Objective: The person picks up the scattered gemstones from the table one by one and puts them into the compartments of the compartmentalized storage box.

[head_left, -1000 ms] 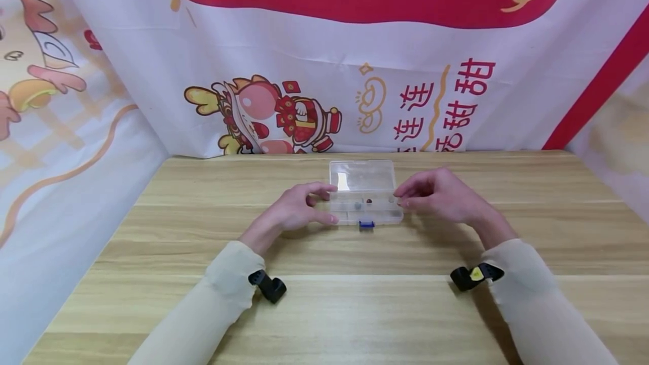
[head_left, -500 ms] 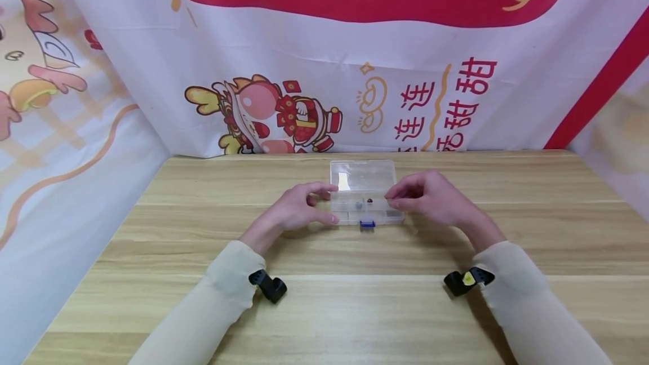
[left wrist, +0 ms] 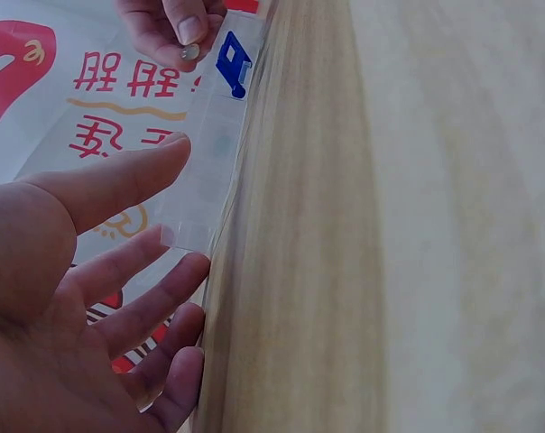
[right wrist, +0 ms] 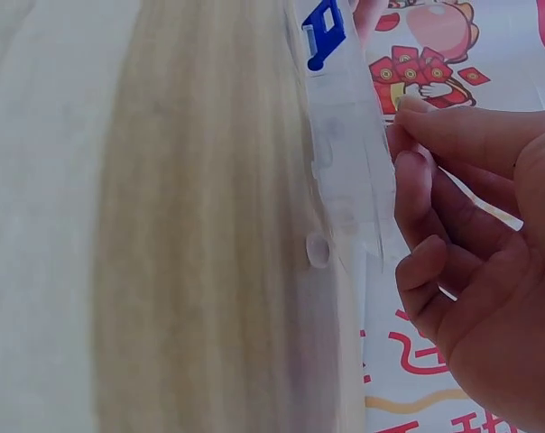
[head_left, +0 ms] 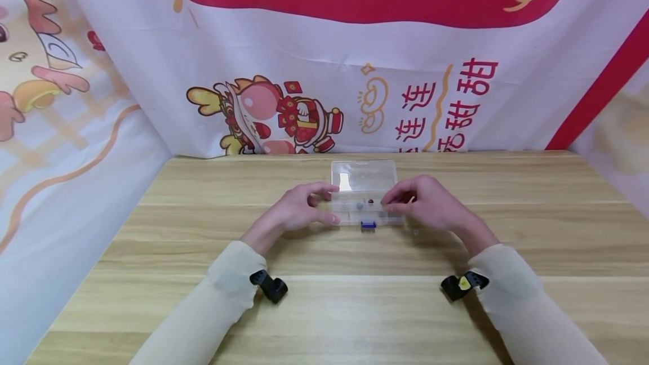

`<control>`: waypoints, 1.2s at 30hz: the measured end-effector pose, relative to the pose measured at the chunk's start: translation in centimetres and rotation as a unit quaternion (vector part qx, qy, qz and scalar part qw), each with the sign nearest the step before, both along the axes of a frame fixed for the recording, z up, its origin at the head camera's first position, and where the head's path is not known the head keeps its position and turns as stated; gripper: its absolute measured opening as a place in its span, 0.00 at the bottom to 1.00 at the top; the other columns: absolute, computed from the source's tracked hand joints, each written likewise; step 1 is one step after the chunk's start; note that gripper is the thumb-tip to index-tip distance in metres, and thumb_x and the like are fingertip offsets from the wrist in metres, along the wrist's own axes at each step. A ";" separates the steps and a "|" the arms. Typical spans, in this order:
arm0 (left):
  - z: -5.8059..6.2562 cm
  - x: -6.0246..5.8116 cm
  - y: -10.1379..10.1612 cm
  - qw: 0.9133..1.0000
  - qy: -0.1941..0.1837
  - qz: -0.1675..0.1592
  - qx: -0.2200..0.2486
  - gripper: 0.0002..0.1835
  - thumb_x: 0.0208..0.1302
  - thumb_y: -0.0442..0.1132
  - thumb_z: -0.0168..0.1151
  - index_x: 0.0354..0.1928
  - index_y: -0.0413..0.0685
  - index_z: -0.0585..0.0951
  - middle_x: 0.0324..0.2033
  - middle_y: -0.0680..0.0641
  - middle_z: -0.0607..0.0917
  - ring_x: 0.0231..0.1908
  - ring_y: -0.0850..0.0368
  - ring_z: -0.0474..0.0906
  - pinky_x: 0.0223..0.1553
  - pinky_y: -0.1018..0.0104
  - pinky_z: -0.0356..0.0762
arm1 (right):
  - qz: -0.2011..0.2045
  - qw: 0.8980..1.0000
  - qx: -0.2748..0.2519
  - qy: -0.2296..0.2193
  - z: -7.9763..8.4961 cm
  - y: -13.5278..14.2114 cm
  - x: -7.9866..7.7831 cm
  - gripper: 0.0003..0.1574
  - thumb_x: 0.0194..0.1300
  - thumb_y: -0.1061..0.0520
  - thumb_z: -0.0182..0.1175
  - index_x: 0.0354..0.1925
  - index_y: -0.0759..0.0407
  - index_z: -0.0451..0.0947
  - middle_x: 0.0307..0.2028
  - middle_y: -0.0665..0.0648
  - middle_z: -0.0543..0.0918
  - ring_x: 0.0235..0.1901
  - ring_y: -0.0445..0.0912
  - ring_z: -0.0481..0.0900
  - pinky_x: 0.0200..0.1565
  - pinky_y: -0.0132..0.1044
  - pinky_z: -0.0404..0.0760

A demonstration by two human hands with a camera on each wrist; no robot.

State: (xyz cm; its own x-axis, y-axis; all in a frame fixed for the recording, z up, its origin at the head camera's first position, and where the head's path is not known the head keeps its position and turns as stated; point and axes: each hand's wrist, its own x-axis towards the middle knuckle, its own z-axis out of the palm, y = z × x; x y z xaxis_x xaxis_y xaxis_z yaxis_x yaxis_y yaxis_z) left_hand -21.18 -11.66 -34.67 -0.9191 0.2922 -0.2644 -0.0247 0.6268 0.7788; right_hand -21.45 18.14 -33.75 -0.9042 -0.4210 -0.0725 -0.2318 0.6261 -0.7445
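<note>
A clear plastic compartment box [head_left: 357, 219] with a blue latch [head_left: 368, 225] stands with its lid [head_left: 364, 174] raised at the back. Inside it are a greyish bead [head_left: 359, 205] and a dark red bead [head_left: 370, 201]. My left hand [head_left: 299, 205] is at the box's left end, thumb at the front corner and forefinger near the back one, fingers spread and relaxed. Over the right-hand compartments, my right hand [head_left: 426, 201] pinches a small shiny, greyish bead [left wrist: 189, 52] between thumb and forefinger. The box's right end is partly hidden behind that hand.
A small clear round piece [right wrist: 318, 251] lies on the wooden table [head_left: 324, 308] just off the box's right end. Behind the table hangs a printed cloth [head_left: 324, 61]. Dark wrist mounts [head_left: 269, 286] sit on both sleeves.
My right hand has moved left from the box's right end to over its compartments. The clear piece on the table has come into sight. The left hand keeps its place.
</note>
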 end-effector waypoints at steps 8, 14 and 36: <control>0.0 0.0 0.0 1.000 0.001 0.000 -0.001 0.36 0.60 0.48 0.80 0.71 0.69 0.78 0.65 0.53 0.82 0.65 0.47 0.72 0.68 0.45 0.70 | -0.001 1.000 0.016 0.002 -0.2 -0.2 0.0 0.08 0.72 0.57 0.69 0.47 0.53 0.90 0.42 0.52 0.90 0.41 0.49 0.80 0.40 0.35 0.80; 0.1 0.0 0.1 1.000 -0.001 0.000 0.000 0.36 0.60 0.48 0.80 0.71 0.70 0.78 0.65 0.53 0.81 0.65 0.47 0.72 0.68 0.46 0.70 | -0.005 1.000 0.025 0.001 -0.3 -0.3 -0.1 0.07 0.72 0.56 0.69 0.47 0.52 0.90 0.42 0.52 0.90 0.41 0.49 0.79 0.41 0.36 0.80; -0.2 0.0 0.0 1.000 -0.006 0.003 0.006 0.36 0.61 0.47 0.80 0.71 0.70 0.79 0.66 0.53 0.81 0.65 0.47 0.72 0.67 0.46 0.71 | -0.005 1.000 0.025 -0.006 -0.4 -0.5 0.3 0.07 0.72 0.56 0.69 0.46 0.51 0.90 0.42 0.53 0.88 0.41 0.49 0.78 0.38 0.35 0.80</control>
State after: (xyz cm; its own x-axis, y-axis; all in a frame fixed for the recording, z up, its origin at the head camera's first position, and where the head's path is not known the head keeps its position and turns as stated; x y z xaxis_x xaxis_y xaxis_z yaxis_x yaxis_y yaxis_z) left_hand -21.21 -11.69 -34.84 -0.9178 0.2893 -0.2719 -0.0386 0.6167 0.7862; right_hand -21.20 17.63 -34.17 -0.9072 -0.4076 -0.1043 -0.2161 0.6641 -0.7157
